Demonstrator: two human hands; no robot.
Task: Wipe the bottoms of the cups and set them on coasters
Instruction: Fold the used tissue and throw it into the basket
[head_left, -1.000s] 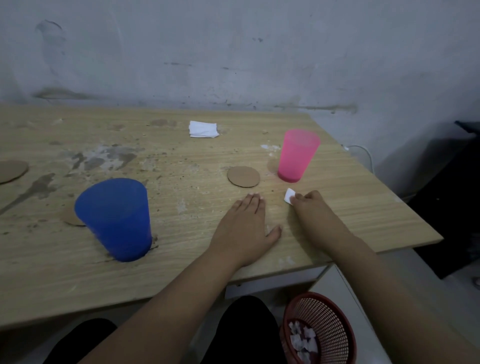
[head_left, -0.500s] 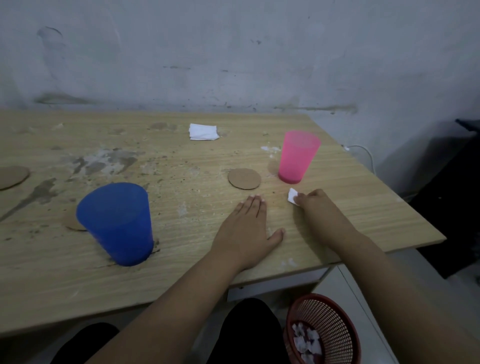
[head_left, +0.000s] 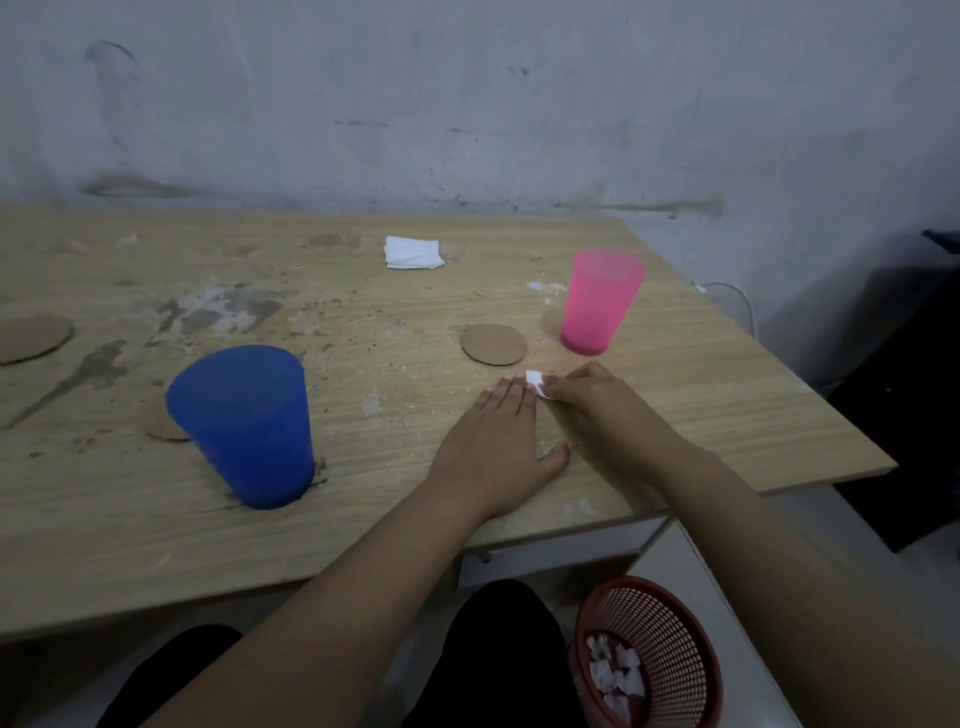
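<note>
1. The left hand (head_left: 498, 441) lies flat on the worn wooden bench (head_left: 415, 519), palm down, its fingers (head_left: 511, 400) straight and close together, thumb out to the side.
2. The right hand (head_left: 597, 410) rests just beside it, its curled fingers pinching a small folded white tissue piece (head_left: 535, 383) against the bench, touching the left fingertips.
3. The translucent pink plastic cup (head_left: 600, 301) stands upright directly on the bench, just right of a bare round brown cardboard coaster (head_left: 493, 344).
4. The blue plastic cup (head_left: 247, 423) stands upright at the left, partly covering a second brown cardboard coaster (head_left: 163, 423).
5. A folded white tissue pad (head_left: 414, 253) lies near the far edge.
6. A third brown coaster (head_left: 31, 338) lies at the far left.
7. A red mesh wastebasket (head_left: 654, 654) holding crumpled white scraps stands on the floor.
</note>
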